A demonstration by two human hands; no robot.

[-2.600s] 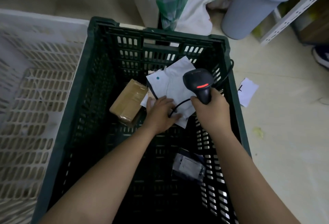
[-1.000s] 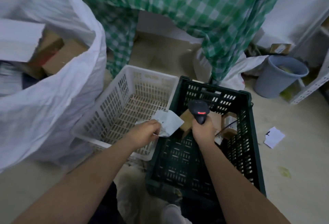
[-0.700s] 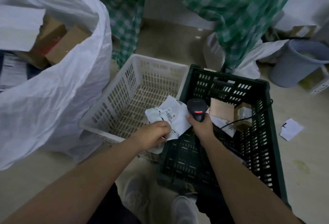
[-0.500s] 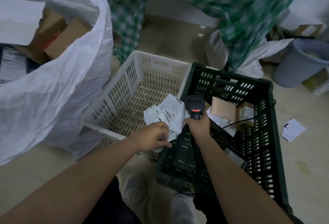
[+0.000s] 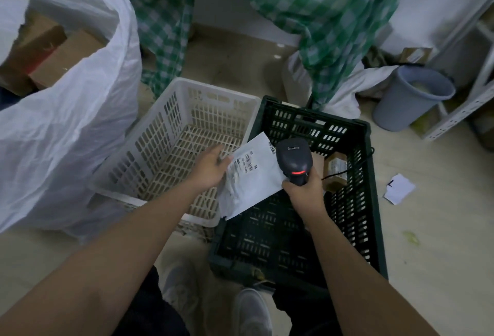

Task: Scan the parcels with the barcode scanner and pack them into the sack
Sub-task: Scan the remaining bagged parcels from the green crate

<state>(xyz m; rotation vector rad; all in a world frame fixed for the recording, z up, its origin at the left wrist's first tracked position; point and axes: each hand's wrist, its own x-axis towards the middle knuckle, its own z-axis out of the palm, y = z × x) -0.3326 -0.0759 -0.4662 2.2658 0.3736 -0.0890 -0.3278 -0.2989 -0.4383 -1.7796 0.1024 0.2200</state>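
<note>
My left hand (image 5: pixel 211 167) grips the left edge of a flat white mailer parcel (image 5: pixel 251 178), label side up, over the seam between the two crates. My right hand (image 5: pixel 303 188) grips the handle of the black barcode scanner (image 5: pixel 292 160), its red light lit, right beside the parcel's label. A small brown box parcel (image 5: pixel 335 172) lies in the dark green crate (image 5: pixel 371 202). The big white sack (image 5: pixel 66 132) stands at the left, with cardboard boxes (image 5: pixel 53 57) showing inside it.
A white slatted crate (image 5: pixel 171 132) sits between the sack and the green crate. A grey bin (image 5: pixel 409 100) and a white shelf frame stand at the right. A green checked cloth (image 5: pixel 307 15) hangs behind. A paper scrap (image 5: pixel 399 188) lies on the floor; shoes show below.
The left hand lifted the white mailer out of the green crate and has flattened it label-up. The scanner has moved close beside the label. My view rose from the crate.
</note>
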